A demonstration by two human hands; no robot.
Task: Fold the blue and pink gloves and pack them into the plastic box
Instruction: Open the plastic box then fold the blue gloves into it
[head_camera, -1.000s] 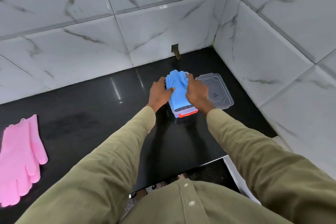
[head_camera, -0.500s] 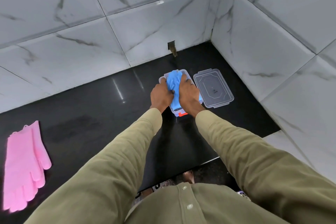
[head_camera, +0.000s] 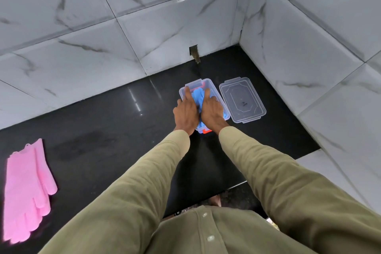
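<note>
The black polished counter [head_camera: 103, 130] stretches in front of me, shiny enough to catch a streak of light, with white marble-veined wall tiles [head_camera: 144, 27] closing it in behind and on my right. My olive sleeves [head_camera: 257, 161] reach forward over it from the bottom of the view.

Far off to my left, near the counter's edge, the pink gloves [head_camera: 26, 189] lie flat and unfolded, stacked one on the other, fingers pointing toward me, well apart from everything else.

Toward the back right corner sits the clear plastic box [head_camera: 214, 93], a rectangle with rounded corners and orange-red clips at its near and far ends. Its see-through lid [head_camera: 242, 102] lies flat just beside it on the right.

Inside the box are the blue gloves [head_camera: 197, 97], bunched into a soft bright-blue wad that fills most of the space between my hands.

My left hand [head_camera: 186, 112] lies flat with fingers stretched out, pressing down on the blue bundle's left side. My right hand [head_camera: 211, 111] does the same on the right, fingers extended, gripping nothing, palms down on the gloves.
</note>
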